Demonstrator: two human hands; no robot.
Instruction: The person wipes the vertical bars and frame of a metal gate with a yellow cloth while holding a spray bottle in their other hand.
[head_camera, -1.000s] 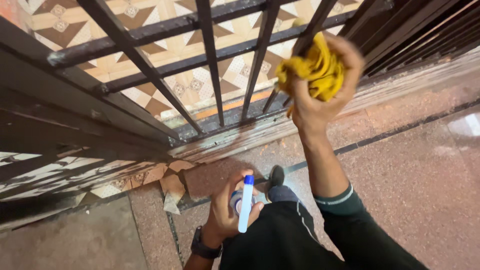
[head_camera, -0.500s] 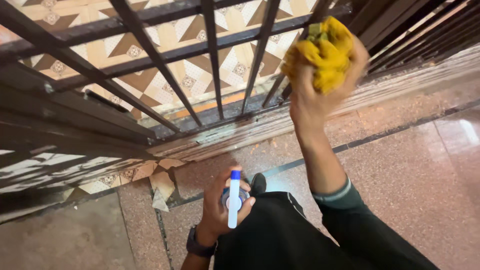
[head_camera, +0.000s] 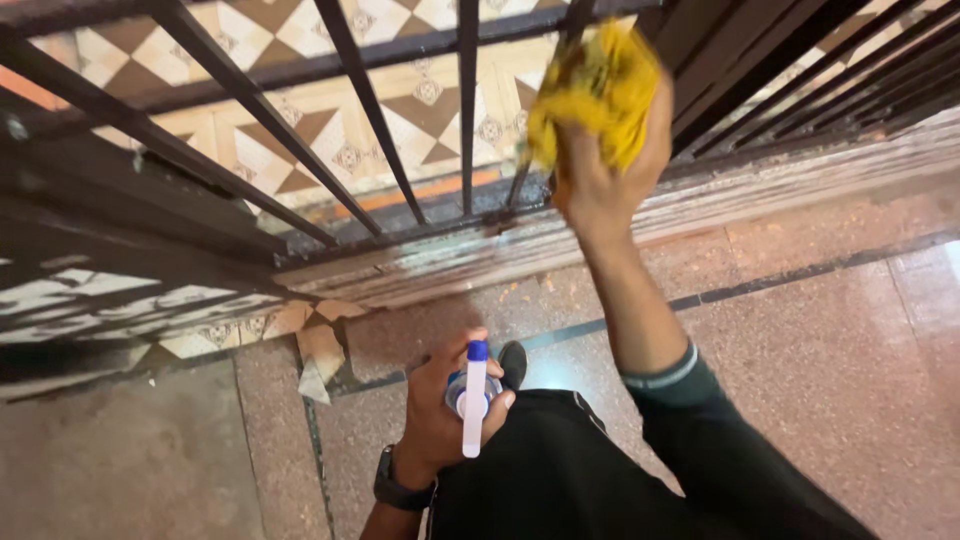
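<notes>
My right hand (head_camera: 597, 180) is raised and clenched around a crumpled yellow cloth (head_camera: 590, 95), pressing it against a dark metal bar of the railing (head_camera: 467, 120). My left hand (head_camera: 440, 420) hangs low by my waist, wrapped around a spray bottle (head_camera: 472, 395) with a white trigger head and a blue tip. A dark watch sits on the left wrist. The bar under the cloth is hidden.
The black railing stands on a worn, streaked ledge (head_camera: 760, 190). Beyond it is a patterned beige and brown tiled floor (head_camera: 300, 130). I stand on speckled reddish stone flooring (head_camera: 830, 340); my dark shoe (head_camera: 512, 362) shows below the bottle. Broken tile pieces (head_camera: 320, 355) lie left.
My right hand with the cloth has slid left and slightly up along the bar. The left hand and bottle stay low, hardly moved. The view has shifted a little.
</notes>
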